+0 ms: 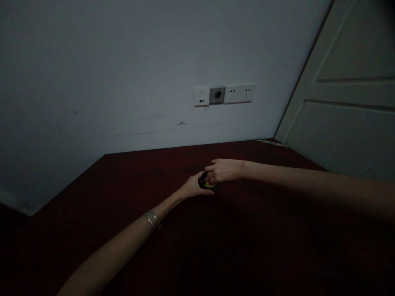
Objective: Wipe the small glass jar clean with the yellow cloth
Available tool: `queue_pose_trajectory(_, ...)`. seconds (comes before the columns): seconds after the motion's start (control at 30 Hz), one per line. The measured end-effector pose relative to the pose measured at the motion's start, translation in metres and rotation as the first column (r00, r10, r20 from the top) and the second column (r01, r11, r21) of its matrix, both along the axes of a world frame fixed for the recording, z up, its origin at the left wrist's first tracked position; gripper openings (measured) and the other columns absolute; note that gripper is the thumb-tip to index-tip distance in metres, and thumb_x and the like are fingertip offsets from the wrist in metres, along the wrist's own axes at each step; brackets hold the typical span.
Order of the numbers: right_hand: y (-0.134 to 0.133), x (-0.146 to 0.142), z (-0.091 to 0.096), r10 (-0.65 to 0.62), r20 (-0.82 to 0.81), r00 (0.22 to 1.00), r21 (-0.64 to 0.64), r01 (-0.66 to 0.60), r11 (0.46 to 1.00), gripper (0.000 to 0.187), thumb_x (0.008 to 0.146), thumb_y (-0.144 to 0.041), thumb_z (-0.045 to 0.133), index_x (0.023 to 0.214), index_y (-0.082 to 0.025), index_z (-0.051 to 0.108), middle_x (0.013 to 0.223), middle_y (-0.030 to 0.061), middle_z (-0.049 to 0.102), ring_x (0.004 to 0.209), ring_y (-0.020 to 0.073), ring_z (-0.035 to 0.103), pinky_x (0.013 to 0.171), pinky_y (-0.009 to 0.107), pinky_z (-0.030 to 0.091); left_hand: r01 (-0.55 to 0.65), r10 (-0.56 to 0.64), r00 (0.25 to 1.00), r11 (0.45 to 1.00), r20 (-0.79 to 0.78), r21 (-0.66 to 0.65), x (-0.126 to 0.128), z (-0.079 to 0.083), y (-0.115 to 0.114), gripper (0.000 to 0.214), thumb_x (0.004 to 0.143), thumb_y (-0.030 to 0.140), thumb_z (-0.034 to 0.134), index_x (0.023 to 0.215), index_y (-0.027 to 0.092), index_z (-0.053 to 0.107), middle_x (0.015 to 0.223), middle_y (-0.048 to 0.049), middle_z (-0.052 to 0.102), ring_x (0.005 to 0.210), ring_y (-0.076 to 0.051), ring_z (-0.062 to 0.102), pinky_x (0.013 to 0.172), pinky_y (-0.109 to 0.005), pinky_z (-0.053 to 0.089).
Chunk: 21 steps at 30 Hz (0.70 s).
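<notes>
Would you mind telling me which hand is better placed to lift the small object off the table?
Probably the left hand: it cups the small object from the side, while the right hand rests fingers on top.

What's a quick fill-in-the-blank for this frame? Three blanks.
1. The left hand and right hand both hold a small object, black and ____, on the dark red table.
2. The silver bracelets sit on the ____ wrist.
3. The white door stands to the ____ of the wall sockets.
Missing words: yellow; left; right.
</notes>
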State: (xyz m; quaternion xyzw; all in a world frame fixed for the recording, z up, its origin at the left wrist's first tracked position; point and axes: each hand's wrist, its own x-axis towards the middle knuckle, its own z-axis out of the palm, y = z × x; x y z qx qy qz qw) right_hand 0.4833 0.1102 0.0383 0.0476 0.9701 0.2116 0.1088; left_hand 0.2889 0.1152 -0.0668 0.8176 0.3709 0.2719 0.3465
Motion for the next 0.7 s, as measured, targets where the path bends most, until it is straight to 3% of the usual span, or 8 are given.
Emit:
queue_pose_trajectory(0.1, 0.000, -0.003, -0.002, -0.065, 0.005, 0.998, -0.005, 0.065, 0.998, 0.010, 0.086, -0.014, 0.057, 0.085, -0.021, 0.065, 0.095, 0.0023, 0.071, 0.097, 0.0204, 0.050, 0.063, 0.030, 0.033, 0.006, -0.006, 1.000, 1.000, 0.018, -0.016, -0.001, 0.000, 0.000, 0.085, 0.053, 0.046, 0.083, 0.125, 0.016, 0.050, 0.117, -0.0114, 0.064, 0.105, -0.028, 0.061, 0.091, -0.039, 0.048)
queue_pose_trajectory(0.2, -0.009, -0.007, -0.001, -0.261, 0.023, 0.965, -0.112, 0.262, 0.958, 0.013, 0.082, -0.011, 0.057, 0.086, -0.019, 0.067, 0.093, 0.0058, 0.071, 0.097, 0.0219, 0.052, 0.065, 0.029, 0.036, -0.007, 0.007, 1.000, 0.999, 0.026, -0.032, -0.001, 0.002, -0.002, 0.083, 0.052, 0.044, 0.084, 0.123, 0.016, 0.051, 0.117, -0.0113, 0.064, 0.107, -0.028, 0.060, 0.092, -0.039, 0.047)
queue_pose_trajectory(0.3, -0.020, -0.018, 0.003, -0.530, 0.094, 0.843, -0.274, 0.533, 0.800, 0.016, 0.076, -0.011, 0.059, 0.088, -0.012, 0.069, 0.094, 0.0142, 0.070, 0.095, 0.0256, 0.057, 0.066, 0.030, 0.039, -0.032, 0.032, 0.999, 0.999, 0.011, -0.037, 0.000, 0.004, -0.004, 0.084, 0.052, 0.043, 0.084, 0.124, 0.016, 0.050, 0.114, -0.0107, 0.065, 0.105, -0.028, 0.061, 0.090, -0.039, 0.048)
queue_pose_trajectory(0.37, -0.025, -0.026, 0.007, -0.630, 0.126, 0.766, -0.342, 0.630, 0.698, 0.021, 0.074, -0.014, 0.059, 0.091, -0.008, 0.070, 0.095, 0.0185, 0.069, 0.087, 0.0263, 0.061, 0.063, 0.031, 0.040, -0.039, 0.039, 0.999, 0.999, 0.010, -0.034, 0.001, 0.004, -0.004, 0.083, 0.053, 0.044, 0.083, 0.123, 0.016, 0.051, 0.112, -0.0102, 0.066, 0.103, -0.028, 0.062, 0.088, -0.039, 0.049)
queue_pose_trajectory(0.43, -0.027, -0.034, 0.011, -0.678, 0.152, 0.719, -0.398, 0.672, 0.624, 0.025, 0.075, -0.019, 0.057, 0.092, -0.007, 0.070, 0.091, 0.0179, 0.070, 0.073, 0.0232, 0.063, 0.057, 0.029, 0.040, -0.031, 0.032, 0.999, 0.999, 0.023, -0.030, 0.001, 0.003, -0.004, 0.081, 0.053, 0.045, 0.083, 0.122, 0.016, 0.052, 0.112, -0.0099, 0.066, 0.103, -0.028, 0.062, 0.088, -0.039, 0.049)
queue_pose_trajectory(0.53, -0.026, -0.044, 0.016, -0.750, 0.202, 0.630, -0.501, 0.725, 0.473, 0.024, 0.074, -0.021, 0.053, 0.085, -0.008, 0.071, 0.077, 0.0123, 0.070, 0.056, 0.0172, 0.060, 0.050, 0.026, 0.039, -0.014, 0.015, 0.999, 1.000, 0.046, -0.021, 0.000, 0.002, -0.005, 0.081, 0.053, 0.046, 0.083, 0.122, 0.015, 0.052, 0.112, -0.0094, 0.066, 0.104, -0.028, 0.061, 0.088, -0.038, 0.049)
queue_pose_trajectory(0.7, -0.015, -0.051, 0.014, -0.859, 0.234, 0.456, -0.639, 0.738, 0.217, 0.021, 0.068, -0.014, 0.052, 0.080, -0.007, 0.068, 0.062, 0.0054, 0.063, 0.049, 0.0129, 0.053, 0.048, 0.024, 0.036, -0.003, 0.003, 1.000, 1.000, 0.021, -0.005, 0.000, 0.004, -0.005, 0.078, 0.055, 0.047, 0.081, 0.120, 0.014, 0.053, 0.112, -0.0098, 0.066, 0.101, -0.027, 0.062, 0.087, -0.037, 0.049)
